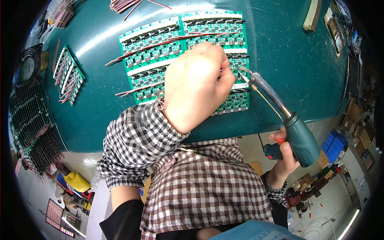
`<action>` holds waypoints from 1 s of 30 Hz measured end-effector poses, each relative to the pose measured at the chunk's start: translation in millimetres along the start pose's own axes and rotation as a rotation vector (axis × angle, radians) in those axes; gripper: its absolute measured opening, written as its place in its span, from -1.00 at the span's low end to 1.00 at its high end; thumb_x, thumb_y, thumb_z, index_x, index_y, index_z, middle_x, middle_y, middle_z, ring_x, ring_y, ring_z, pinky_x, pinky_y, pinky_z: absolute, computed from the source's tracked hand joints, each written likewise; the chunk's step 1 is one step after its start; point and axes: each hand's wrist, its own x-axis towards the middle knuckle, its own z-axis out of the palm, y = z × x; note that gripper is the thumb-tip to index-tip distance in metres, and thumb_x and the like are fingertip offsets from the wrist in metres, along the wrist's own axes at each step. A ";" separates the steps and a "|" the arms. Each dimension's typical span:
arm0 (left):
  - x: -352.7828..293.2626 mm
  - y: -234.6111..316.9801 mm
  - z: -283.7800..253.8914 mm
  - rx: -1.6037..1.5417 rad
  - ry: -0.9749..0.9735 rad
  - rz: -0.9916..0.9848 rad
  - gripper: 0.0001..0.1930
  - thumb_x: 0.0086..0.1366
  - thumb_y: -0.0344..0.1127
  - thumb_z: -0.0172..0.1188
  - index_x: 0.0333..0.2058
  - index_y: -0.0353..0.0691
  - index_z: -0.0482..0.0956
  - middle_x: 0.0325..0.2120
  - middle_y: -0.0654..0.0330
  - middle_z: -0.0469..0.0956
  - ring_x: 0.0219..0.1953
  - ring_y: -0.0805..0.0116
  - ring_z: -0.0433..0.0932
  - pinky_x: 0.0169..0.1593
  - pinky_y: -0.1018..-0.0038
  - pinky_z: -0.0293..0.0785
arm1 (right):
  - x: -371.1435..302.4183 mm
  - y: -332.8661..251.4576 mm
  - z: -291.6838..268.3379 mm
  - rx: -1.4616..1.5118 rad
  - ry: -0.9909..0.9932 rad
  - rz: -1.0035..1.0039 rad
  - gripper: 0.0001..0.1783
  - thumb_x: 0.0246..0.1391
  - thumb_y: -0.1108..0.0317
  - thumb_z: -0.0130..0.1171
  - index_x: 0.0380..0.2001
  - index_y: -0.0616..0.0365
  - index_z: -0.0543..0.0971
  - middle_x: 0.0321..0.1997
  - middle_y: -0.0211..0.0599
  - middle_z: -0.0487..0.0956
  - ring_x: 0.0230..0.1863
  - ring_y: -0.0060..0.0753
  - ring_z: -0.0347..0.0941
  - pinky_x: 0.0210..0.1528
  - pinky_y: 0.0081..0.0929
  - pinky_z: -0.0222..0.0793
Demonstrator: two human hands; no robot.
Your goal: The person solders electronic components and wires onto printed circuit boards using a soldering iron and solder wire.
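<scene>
Green circuit board panels (136,60), crowded with small chips and rows of black and white parts, lie side by side on the green tabletop (280,40). My left hand (196,82) is over their middle, thumb and fingers pinched together on what looks like a thin wire; its palm side is hidden. In my right hand (284,154) is a soldering gun (302,140) with a green handle. Its metal tip and a thin feed tube point at the boards, just right of my left fingertips. Red and black wires (160,44) lie across the panels.
Loose wires (125,5) lie at the far edge. To the left are a smaller wired board (70,76), a round black fan-like device (28,68) and stacked boards (30,106). A wooden block (313,15) and a small tray (335,30) lie far right.
</scene>
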 end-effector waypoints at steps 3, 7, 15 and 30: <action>1.1 0.4 0.7 -0.005 0.006 0.007 -0.89 -0.03 -0.52 0.24 -0.53 -0.23 0.46 -0.60 0.21 0.43 -0.57 0.28 0.45 -0.48 0.41 0.39 | -1.4 -1.6 2.1 -0.032 0.017 -0.009 -0.64 -0.06 0.38 0.37 -0.22 0.42 0.56 -0.33 -0.09 0.61 -0.31 -0.26 0.58 -0.19 -0.32 0.52; 0.7 1.3 1.6 -0.001 0.008 0.007 -0.88 -0.03 -0.52 0.24 -0.53 -0.23 0.46 -0.60 0.21 0.43 -0.57 0.27 0.46 -0.48 0.40 0.40 | -3.4 2.3 -1.6 -0.166 0.009 -0.015 -0.49 0.00 0.25 0.33 -0.09 0.47 0.53 -0.38 -0.14 0.59 -0.38 -0.23 0.56 -0.27 -0.31 0.54; -1.1 0.5 3.7 0.012 0.023 0.001 -0.87 -0.04 -0.52 0.25 -0.54 -0.21 0.45 -0.61 0.23 0.42 -0.61 0.30 0.44 -0.52 0.41 0.36 | -1.8 4.1 3.1 -0.161 0.034 -0.108 -0.51 0.02 0.26 0.32 -0.10 0.48 0.54 -0.36 -0.11 0.60 -0.40 -0.23 0.57 -0.28 -0.31 0.54; -1.3 -0.5 4.9 -0.003 0.044 0.016 -0.85 -0.05 -0.54 0.26 -0.53 -0.22 0.44 -0.62 0.24 0.40 -0.65 0.33 0.40 -0.57 0.44 0.32 | -5.9 10.2 -6.2 -0.159 0.003 -0.030 -0.34 -0.10 0.30 0.47 0.02 0.41 0.41 -0.33 -0.14 0.62 -0.36 -0.39 0.55 -0.24 -0.45 0.48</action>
